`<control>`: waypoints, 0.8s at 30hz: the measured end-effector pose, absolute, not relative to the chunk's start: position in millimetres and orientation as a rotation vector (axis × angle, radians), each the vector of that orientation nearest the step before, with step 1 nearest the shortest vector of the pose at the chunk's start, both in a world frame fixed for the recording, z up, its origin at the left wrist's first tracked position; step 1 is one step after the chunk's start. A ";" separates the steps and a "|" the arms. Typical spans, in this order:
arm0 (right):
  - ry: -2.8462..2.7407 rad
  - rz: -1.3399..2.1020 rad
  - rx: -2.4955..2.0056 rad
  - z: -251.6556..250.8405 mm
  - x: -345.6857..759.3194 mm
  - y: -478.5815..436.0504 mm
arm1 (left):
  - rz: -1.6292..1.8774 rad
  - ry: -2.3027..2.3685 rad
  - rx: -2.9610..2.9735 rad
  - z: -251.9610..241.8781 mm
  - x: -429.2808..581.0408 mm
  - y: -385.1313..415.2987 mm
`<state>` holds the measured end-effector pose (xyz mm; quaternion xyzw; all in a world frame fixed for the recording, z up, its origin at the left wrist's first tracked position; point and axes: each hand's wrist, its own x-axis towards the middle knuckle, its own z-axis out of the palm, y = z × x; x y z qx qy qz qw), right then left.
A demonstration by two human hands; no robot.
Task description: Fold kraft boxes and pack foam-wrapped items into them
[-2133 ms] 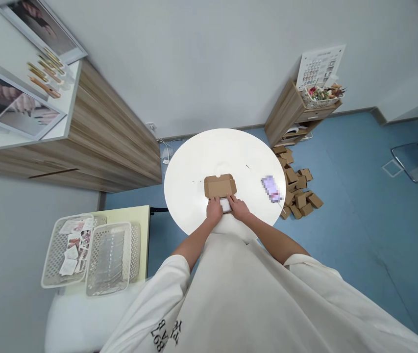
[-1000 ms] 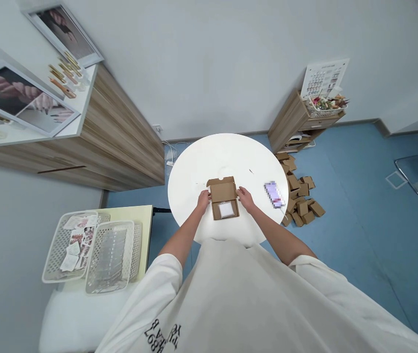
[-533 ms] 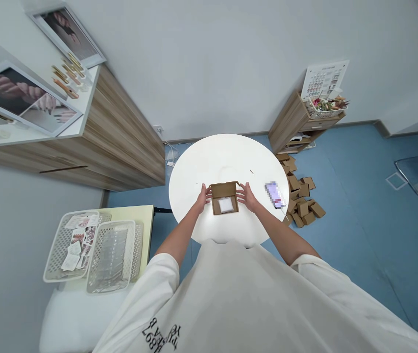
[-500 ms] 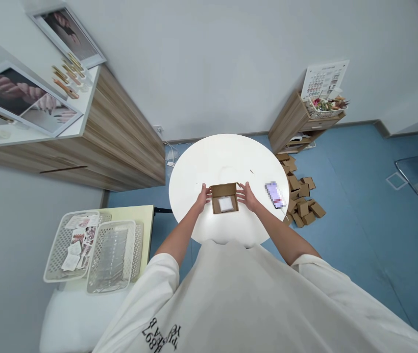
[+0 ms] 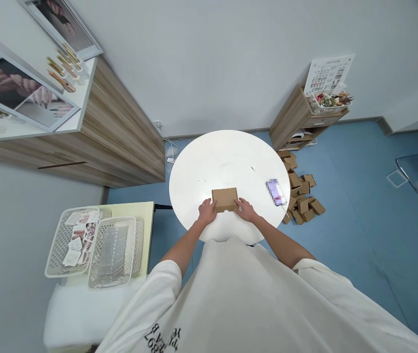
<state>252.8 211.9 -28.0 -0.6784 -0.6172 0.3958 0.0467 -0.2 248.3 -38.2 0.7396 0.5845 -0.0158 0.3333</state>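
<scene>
A small brown cardboard box (image 5: 225, 197) lies on the white round table (image 5: 223, 152), near its front edge, with the lid folded down over it. My left hand (image 5: 207, 212) grips the box's left front corner, fingers bent round it. At the opposite corner my right hand (image 5: 244, 210) holds the box in the same way, thumb toward the front side. Whatever lies inside is hidden by the lid.
A phone (image 5: 276, 192) with a cable lies at the table's right. Several cardboard boxes (image 5: 302, 196) are heaped on the floor beyond. Two white baskets (image 5: 134, 235) stand on a side table at left. A wooden cabinet (image 5: 120, 122) rises behind them.
The box's lid has come down, covering the white packet seen inside before. Both hands have moved from the box's sides to its front corners.
</scene>
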 end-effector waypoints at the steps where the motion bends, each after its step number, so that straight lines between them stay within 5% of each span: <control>1: -1.925 1.197 -2.079 -31.0 252.2 209.3 | -0.054 1.519 1.956 -39.5 -0.5 244.4; 24: -1.736 1.006 -1.988 5.1 242.7 220.4 | 0.328 1.602 1.802 2.5 4.3 253.2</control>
